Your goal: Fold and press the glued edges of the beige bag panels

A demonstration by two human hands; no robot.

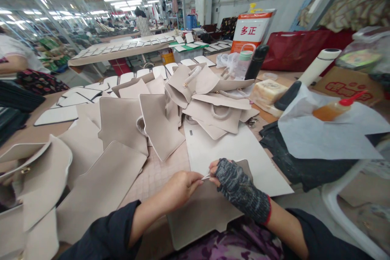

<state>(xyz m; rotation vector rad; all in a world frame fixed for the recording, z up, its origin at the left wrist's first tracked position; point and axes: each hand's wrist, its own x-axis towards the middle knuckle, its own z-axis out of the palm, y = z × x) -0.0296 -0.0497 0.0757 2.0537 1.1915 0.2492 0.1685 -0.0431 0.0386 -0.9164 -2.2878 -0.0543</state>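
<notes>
My left hand [183, 186], bare, is closed in a pinch on one end of a thin white strip [206, 177]. The other end runs into the fingers of my right hand [239, 187], which wears a dark grey fingerless knit glove with a red cuff edge. The strip's exact kind is too small to tell. Below both hands a taupe leather bag panel [198, 219] lies across the table edge and my lap. A white sheet [262, 170] lies flat under its far side. The fingertips of my right hand are partly hidden by the glove.
Taupe bag pieces [122, 118] with handles are heaped ahead and left. To the right are a glue bottle with red nozzle [330, 110] on white paper, a yellowish block [268, 92], a white flask [319, 67] and a large can [252, 30]. A person [21, 57] stands far left.
</notes>
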